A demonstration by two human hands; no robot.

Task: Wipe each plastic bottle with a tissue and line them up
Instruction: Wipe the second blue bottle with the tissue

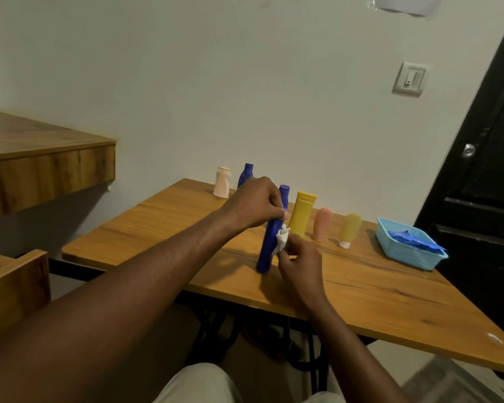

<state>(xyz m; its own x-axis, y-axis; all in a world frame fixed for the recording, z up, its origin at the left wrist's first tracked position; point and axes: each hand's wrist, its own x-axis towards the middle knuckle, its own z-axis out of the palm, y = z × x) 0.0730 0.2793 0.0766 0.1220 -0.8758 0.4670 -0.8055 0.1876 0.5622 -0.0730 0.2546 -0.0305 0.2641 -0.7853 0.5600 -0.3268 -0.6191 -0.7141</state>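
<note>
Pale-trousered knees at bottom centre, two bare forearms reaching up to mid-frame. Left hand (255,203) clenched around the neck of a tall blue bottle (269,242), tilted, base on the wooden surface (390,289). Right hand (298,258) pinching a white tissue (281,238) against its side. Just right: yellow bottle (301,213), pink bottle (322,223), amber bottle (349,229), seemingly lined up already. Upper left: cream bottle (222,182), second blue bottle (245,175), probably still to wipe. Far right: light blue basket (405,254).

I can read no text, label, brand or number anywhere; the bottles (302,213) show me only plain coloured plastic.
</note>
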